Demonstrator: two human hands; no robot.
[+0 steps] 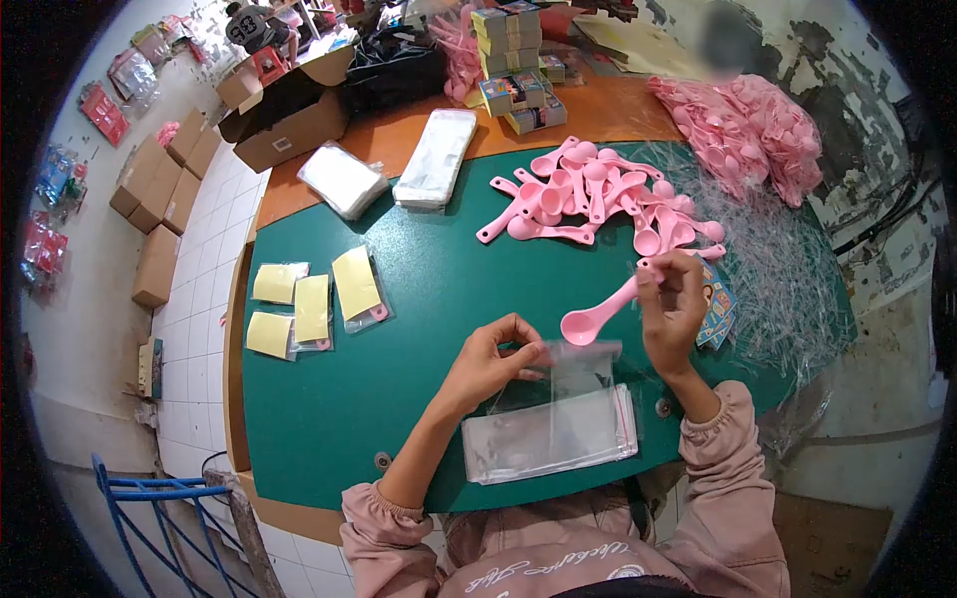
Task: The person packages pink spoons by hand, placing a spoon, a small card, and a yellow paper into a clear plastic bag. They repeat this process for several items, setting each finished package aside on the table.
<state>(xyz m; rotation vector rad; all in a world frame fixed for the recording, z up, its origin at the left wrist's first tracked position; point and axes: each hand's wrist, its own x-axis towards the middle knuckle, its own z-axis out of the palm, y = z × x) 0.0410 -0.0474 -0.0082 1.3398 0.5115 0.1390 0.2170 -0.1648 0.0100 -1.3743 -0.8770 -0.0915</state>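
Observation:
A pink plastic spoon [595,317] is pinched by its handle end in my right hand [673,304], its bowl pointing left toward the middle. My left hand [494,363] has its fingers closed on a clear plastic bag [581,371], whose upper edge lies just below the spoon's bowl. Under that bag rests a stack of clear bags [543,439] near the table's front edge. Beyond my hands lies a heap of pink spoons [608,194]. Some printed cards [717,307] sit partly hidden behind my right hand.
Several bagged packs with yellow cards [312,307] lie at left on the green table [399,299]. Two bundles of clear bags [436,159] [343,180] lie farther back. Stacked card bundles [511,65], bags of spoons [748,135] and crumpled plastic [788,289] stand around. An open carton [289,125] is back left.

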